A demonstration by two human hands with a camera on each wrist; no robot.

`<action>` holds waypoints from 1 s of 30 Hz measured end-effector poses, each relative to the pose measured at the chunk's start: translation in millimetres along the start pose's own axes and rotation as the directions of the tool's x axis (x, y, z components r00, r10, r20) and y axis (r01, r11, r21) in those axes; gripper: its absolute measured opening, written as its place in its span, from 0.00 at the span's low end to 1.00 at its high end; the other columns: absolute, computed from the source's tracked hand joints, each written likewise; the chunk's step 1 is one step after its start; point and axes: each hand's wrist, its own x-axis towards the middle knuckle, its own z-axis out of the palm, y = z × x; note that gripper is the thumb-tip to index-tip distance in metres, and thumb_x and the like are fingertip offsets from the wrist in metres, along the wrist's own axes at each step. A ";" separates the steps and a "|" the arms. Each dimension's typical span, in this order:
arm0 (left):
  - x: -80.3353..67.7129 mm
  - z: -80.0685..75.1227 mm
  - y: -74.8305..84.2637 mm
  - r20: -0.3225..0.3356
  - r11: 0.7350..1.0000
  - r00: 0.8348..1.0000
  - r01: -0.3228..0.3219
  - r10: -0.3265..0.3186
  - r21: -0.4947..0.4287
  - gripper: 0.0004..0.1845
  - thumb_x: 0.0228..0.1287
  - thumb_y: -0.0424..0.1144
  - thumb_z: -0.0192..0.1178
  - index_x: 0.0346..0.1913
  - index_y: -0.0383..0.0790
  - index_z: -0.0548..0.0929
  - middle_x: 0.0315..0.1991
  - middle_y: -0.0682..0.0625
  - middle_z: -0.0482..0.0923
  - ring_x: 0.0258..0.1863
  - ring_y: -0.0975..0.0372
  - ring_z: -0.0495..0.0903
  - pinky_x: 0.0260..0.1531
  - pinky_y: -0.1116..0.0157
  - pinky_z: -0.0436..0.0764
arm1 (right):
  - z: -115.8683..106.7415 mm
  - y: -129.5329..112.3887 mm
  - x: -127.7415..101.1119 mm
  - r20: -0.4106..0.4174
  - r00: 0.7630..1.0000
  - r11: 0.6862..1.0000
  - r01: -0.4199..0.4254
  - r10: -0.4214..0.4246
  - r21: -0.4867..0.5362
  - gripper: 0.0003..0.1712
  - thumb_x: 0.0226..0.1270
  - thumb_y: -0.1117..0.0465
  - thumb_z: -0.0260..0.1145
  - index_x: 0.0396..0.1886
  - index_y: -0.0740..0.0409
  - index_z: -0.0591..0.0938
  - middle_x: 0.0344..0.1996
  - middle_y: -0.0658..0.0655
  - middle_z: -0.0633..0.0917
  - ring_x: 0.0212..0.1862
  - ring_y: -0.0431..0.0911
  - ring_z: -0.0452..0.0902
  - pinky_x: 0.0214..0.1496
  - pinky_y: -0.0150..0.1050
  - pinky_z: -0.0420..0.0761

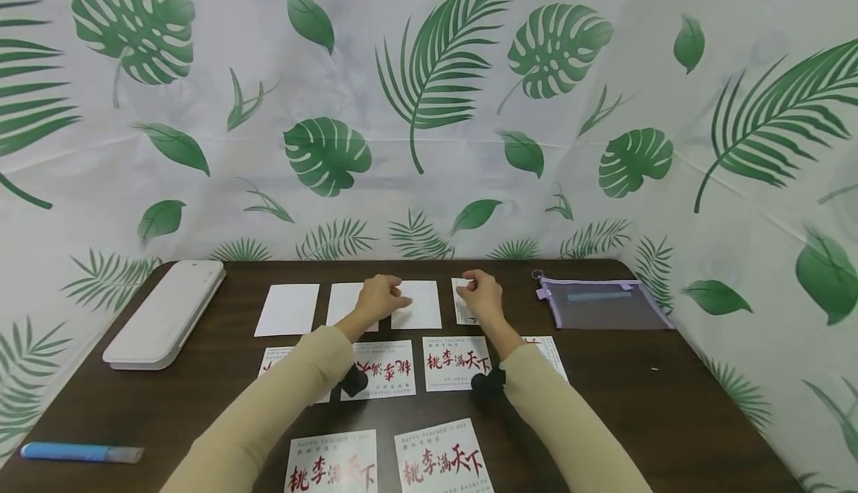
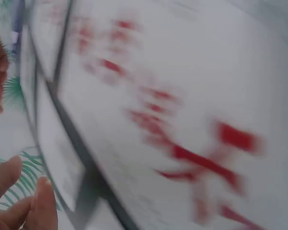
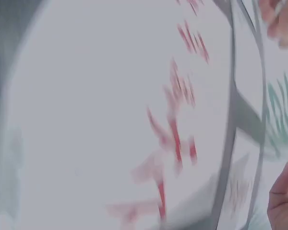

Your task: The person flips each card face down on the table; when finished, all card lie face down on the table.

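Rows of cards lie on a dark table (image 1: 670, 404). The back row holds three blank white cards (image 1: 287, 309). My left hand (image 1: 382, 296) hovers with loosely curled fingers, its tip touching the third blank card (image 1: 424, 313). My right hand (image 1: 479, 292) pinches a small printed card (image 1: 460, 308) at the right end of that row. Cards with red characters (image 1: 456, 363) lie nearer me, partly under my sleeves. Both wrist views are blurred: a red-lettered card (image 2: 182, 124) fills the left one, with my left fingers (image 2: 24, 201) holding nothing. The right one shows another red-lettered card (image 3: 134, 120).
A white laminator (image 1: 164, 314) lies along the table's left side. At the back right is a purple mesh pouch (image 1: 603, 305), and a blue pen-like tool (image 1: 80, 452) lies near the front left edge. A leaf-print cloth (image 1: 429, 106) hangs behind and to the right.
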 end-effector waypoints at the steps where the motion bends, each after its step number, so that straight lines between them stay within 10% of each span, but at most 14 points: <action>1: 2.6 1.0 4.7 0.016 0.999 1.000 0.010 -0.009 -0.049 0.26 0.55 0.36 0.67 0.55 0.27 0.76 0.41 0.40 0.82 0.37 0.53 0.82 0.35 0.63 0.82 | -5.9 3.9 4.6 -0.008 1.000 0.999 -0.027 0.028 0.018 0.15 0.55 0.67 0.68 0.44 0.66 0.82 0.25 0.56 0.79 0.29 0.47 0.73 0.31 0.35 0.72; 11: 21.5 38.6 38.8 0.149 0.963 0.989 0.065 -0.026 -0.261 0.29 0.55 0.32 0.67 0.60 0.27 0.71 0.47 0.37 0.77 0.38 0.53 0.83 0.33 0.68 0.82 | -37.5 44.7 21.8 0.056 0.981 0.981 -0.188 0.186 0.045 0.20 0.57 0.68 0.67 0.51 0.69 0.78 0.29 0.57 0.77 0.32 0.45 0.70 0.26 0.29 0.70; 21: 39.8 59.3 49.0 0.128 0.984 0.991 0.059 -0.037 -0.171 0.30 0.51 0.33 0.70 0.59 0.30 0.74 0.44 0.41 0.79 0.35 0.57 0.82 0.32 0.67 0.82 | -40.4 63.1 35.4 0.151 0.962 0.974 -0.225 0.228 -0.039 0.25 0.54 0.68 0.69 0.54 0.65 0.76 0.24 0.54 0.75 0.25 0.43 0.68 0.24 0.31 0.68; 30: 52.1 70.3 49.5 0.084 1.000 0.996 0.021 -0.022 0.017 0.17 0.47 0.36 0.72 0.38 0.31 0.80 0.26 0.50 0.74 0.25 0.62 0.70 0.25 0.68 0.70 | -36.9 59.8 40.4 0.159 0.968 0.979 -0.178 0.192 -0.096 0.24 0.53 0.68 0.70 0.52 0.65 0.78 0.20 0.53 0.73 0.23 0.42 0.67 0.22 0.30 0.68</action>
